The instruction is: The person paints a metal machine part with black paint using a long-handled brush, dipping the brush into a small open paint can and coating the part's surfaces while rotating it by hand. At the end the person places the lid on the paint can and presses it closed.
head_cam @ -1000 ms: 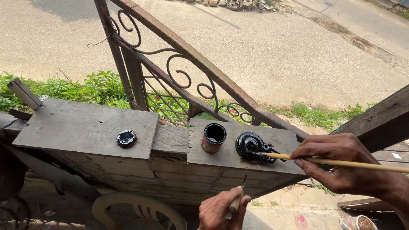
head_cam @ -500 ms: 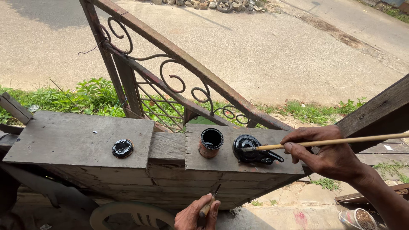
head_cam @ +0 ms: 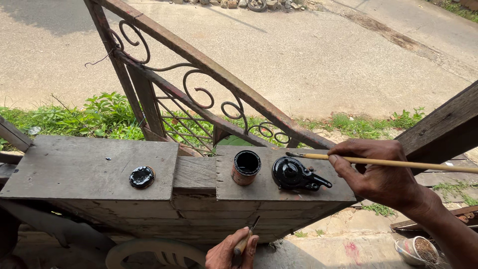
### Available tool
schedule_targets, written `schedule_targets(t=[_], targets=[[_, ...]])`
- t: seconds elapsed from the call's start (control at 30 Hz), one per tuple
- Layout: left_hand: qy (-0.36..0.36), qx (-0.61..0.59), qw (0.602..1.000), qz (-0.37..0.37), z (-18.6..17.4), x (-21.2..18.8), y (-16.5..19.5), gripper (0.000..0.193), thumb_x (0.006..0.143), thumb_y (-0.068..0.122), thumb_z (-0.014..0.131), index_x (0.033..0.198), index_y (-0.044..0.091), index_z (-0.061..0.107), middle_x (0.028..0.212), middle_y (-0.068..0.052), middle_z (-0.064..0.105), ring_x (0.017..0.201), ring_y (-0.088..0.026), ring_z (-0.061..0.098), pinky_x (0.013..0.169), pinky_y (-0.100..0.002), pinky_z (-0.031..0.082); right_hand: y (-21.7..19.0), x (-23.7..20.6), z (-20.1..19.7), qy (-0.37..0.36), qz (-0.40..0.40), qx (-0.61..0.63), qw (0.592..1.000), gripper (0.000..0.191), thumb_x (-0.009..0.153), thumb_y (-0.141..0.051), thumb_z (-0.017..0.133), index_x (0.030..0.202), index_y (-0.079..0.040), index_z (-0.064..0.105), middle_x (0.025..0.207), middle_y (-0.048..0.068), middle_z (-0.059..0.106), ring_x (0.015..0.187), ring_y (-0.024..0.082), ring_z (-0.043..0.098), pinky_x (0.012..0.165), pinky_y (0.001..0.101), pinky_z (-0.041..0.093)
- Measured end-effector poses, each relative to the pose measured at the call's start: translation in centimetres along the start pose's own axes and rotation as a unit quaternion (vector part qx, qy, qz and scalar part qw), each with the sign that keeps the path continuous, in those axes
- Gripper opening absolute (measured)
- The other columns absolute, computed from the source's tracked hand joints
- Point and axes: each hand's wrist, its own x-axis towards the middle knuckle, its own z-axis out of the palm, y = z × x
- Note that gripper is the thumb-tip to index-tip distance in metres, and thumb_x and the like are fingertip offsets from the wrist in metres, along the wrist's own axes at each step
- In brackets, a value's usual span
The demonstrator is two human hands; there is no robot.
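Above the wooden bench (head_cam: 89, 169), right side: brush (head_cam: 393, 162) held level, long axis running left-right, bristle tip pointing left over the black painted part (head_cam: 294, 174). Right hand (head_cam: 378, 174) fingers closed around the stick. Just left of the part: small open tin (head_cam: 246, 168), upright, holding black paint. Farther left: tin lid (head_cam: 142, 176), black-coated. Below the bench's front edge: left hand (head_cam: 231, 251) fingers curled round a small tool (head_cam: 246, 239).

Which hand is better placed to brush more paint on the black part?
Right hand: it grips the brush, tip just above the black part. Left hand sits below the plank, holding a small tool.
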Motion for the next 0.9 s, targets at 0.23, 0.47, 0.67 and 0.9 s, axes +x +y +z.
schedule_targets(t=[0.23, 0.47, 0.67, 0.9], targets=[[0.005, 0.002, 1.0, -0.009, 0.0, -0.4, -0.2, 0.022, 0.084, 0.019, 0.083, 0.099, 0.006, 0.074, 0.079, -0.013, 0.082, 0.078, -0.022, 0.085, 0.067, -0.033, 0.065, -3.2, -0.4, 0.1, -0.062, -0.071, -0.018, 0.995, 0.015, 0.072, -0.01, 0.081, 0.087, -0.006, 0.081, 0.079, 0.006, 0.081, 0.065, 0.014, 0.076, 0.055, 0.0297, 0.061], [0.003, 0.013, 1.0, -0.021, 0.3, -0.6, 0.2, 0.022, 0.084, 0.02, 0.083, 0.098, 0.006, 0.074, 0.077, -0.012, 0.082, 0.077, -0.022, 0.085, 0.066, -0.033, 0.065, -2.4, -1.0, -0.3, -0.147, -0.043, 0.006, 0.988, 0.024, 0.07, -0.009, 0.081, 0.093, -0.01, 0.082, 0.08, 0.004, 0.079, 0.063, 0.015, 0.071, 0.051, 0.0294, 0.06], [-0.004, 0.013, 1.0, -0.02, 0.4, -0.4, 0.6, 0.022, 0.084, 0.019, 0.083, 0.098, 0.004, 0.074, 0.078, -0.013, 0.082, 0.078, -0.023, 0.084, 0.066, -0.034, 0.065, -0.8, -2.2, -1.2, -0.193, -0.036, 0.049, 0.979, 0.017, 0.08, -0.016, 0.081, 0.096, -0.011, 0.082, 0.086, 0.0, 0.081, 0.074, 0.012, 0.071, 0.06, 0.0268, 0.06], [-0.003, 0.016, 1.0, -0.021, 0.8, -0.7, 0.8, 0.022, 0.084, 0.02, 0.083, 0.097, 0.005, 0.074, 0.078, -0.013, 0.082, 0.078, -0.023, 0.084, 0.067, -0.034, 0.065, -0.5, -2.8, -3.1, -0.218, 0.053, 0.021, 0.974, 0.021, 0.077, -0.019, 0.083, 0.098, -0.012, 0.085, 0.091, 0.001, 0.077, 0.078, 0.014, 0.072, 0.066, 0.0295, 0.062]])
